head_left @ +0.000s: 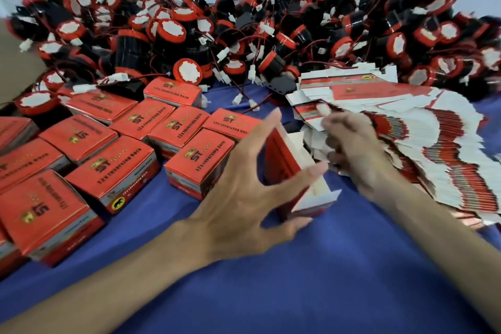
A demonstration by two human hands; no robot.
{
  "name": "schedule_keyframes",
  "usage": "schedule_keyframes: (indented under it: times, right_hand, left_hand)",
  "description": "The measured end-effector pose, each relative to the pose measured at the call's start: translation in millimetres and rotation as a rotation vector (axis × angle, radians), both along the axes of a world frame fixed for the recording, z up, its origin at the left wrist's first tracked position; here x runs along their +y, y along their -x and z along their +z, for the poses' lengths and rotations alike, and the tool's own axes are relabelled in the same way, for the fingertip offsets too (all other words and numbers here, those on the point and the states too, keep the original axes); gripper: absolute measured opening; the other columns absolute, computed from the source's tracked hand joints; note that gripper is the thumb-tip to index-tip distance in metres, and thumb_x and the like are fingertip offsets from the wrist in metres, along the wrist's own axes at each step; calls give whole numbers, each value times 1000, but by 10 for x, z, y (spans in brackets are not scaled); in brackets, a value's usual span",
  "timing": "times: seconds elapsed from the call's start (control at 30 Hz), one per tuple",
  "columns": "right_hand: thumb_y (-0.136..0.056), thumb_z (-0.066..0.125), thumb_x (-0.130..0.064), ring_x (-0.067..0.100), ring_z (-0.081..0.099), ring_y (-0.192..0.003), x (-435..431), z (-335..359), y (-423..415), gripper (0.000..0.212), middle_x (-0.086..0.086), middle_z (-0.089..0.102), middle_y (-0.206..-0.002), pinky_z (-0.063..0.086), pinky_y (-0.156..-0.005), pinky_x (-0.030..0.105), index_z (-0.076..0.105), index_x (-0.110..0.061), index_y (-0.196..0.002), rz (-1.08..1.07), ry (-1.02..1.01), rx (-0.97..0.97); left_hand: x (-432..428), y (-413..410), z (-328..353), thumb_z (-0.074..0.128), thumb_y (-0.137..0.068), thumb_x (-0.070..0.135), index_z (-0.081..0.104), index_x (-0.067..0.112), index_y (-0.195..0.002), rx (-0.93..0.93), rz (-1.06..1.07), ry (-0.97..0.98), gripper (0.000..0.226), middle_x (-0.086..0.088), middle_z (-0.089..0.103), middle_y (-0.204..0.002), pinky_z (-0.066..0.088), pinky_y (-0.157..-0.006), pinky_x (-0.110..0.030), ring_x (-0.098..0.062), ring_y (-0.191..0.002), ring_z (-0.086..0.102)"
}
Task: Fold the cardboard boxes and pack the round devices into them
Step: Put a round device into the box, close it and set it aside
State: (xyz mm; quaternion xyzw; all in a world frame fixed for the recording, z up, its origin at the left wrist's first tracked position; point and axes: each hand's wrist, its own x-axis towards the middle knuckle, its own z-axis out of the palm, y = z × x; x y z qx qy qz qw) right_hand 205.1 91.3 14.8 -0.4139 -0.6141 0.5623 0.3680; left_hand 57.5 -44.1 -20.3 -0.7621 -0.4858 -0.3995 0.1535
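Step in hand: I judge this to be the start of a new box. One carton is erected and still unfilled, and a flat one is being fetched.
Left hand: centre of the frame, fingers straight and spread wide, gripping nothing. The thumb is low beside the open box, and the index and middle fingers flank its red side. I cannot tell whether they touch it.
Right hand: right of centre and motion-blurred, fingers curled at the near edge of the flat cartons. I cannot tell whether it pinches a blank or only rests on the stack.
Open box: upright on the blue cloth between the two hands, white flaps standing out. I see no device in it.
Round devices: a heap of black-and-red units with trailing wires across the top of the frame, well apart from both hands.
Closed boxes: rows at the left of the frame.
Technique: I would peel one blank only, taking it by a corner because the stack is fanned, and steady the open box with my left hand so it is not knocked over.
Caution: the wires in the heap are tangled, so I would lift one device clear before seating it.
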Motion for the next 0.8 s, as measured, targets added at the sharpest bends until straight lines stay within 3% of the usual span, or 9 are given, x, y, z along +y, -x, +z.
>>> schedule_keyframes:
  times: [0.07,0.13,0.27,0.37,0.43,0.53,0.63,0.73,0.8]
  right_hand:
    - [-95,55,-14,5,52,-62,-59,-71,29,10,-4,59,-77,41,-53,16,64,-17,-95,95,-193,-280]
    - [-95,55,-17,9,56,-76,-99,-161,48,17,1,61,-94,40,-67,20,63,-13,-110,124,-403,-471]
    - [-91,46,-46,11,56,-86,-132,-174,11,45,2,58,-105,37,-77,27,54,-22,-128,221,-468,-480]
    - [-76,39,-63,15,53,-101,-68,-110,-51,69,6,57,-111,39,-89,33,39,-41,-141,357,-478,-579]
    - [-76,44,-55,21,50,-111,-14,-87,-76,67,8,56,-121,39,-98,40,33,-49,-141,407,-517,-660]
    - [-72,52,-50,17,51,-110,16,-71,-104,63,3,55,-122,42,-95,39,39,-46,-133,413,-555,-666]
    - [-65,69,-43,8,58,-96,-32,-74,-136,61,-7,54,-116,48,-83,33,40,-38,-118,426,-558,-633]
    - [-57,77,-34,7,58,-88,-87,-181,-193,59,-13,57,-104,45,-72,18,45,-31,-108,287,-616,-538]
    - [-54,77,-34,3,57,-89,-132,-180,-203,59,-14,57,-103,41,-68,7,50,-34,-107,186,-545,-419]
  left_hand:
    - [-1,-35,-26,55,-93,44,26,33,-140,50,6,-35,56,-17,3,-152,16,-119,-40,-26,-148,1]
    - [-10,-57,-26,59,-89,38,26,29,-138,2,6,-12,59,-17,9,-151,21,-117,-43,-28,-148,7]
    - [-28,-34,23,50,-81,8,37,16,-121,-226,-163,-10,43,-25,17,-145,31,-111,-51,-42,-141,22]
    - [-59,29,70,33,-89,1,51,16,-120,-303,-111,0,39,-26,17,-148,39,-103,-24,-32,-129,41]
    - [-74,60,86,35,-85,0,69,6,-101,-318,-13,20,38,-32,25,-146,36,-104,-25,-30,-133,38]
    - [-83,51,92,44,-77,18,66,-1,-83,-326,38,82,30,-34,42,-134,34,-106,-32,-34,-134,37]
    - [-99,21,97,63,-71,43,53,4,-80,-324,62,154,41,-16,31,-144,29,-101,-16,-19,-133,35]
    - [-85,1,43,65,-71,42,44,13,-84,-359,145,175,38,4,37,-126,30,-84,-6,-9,-107,46]
    - [-67,5,23,61,-75,38,42,15,-93,-380,189,180,35,9,34,-109,34,-74,-9,-6,-85,44]
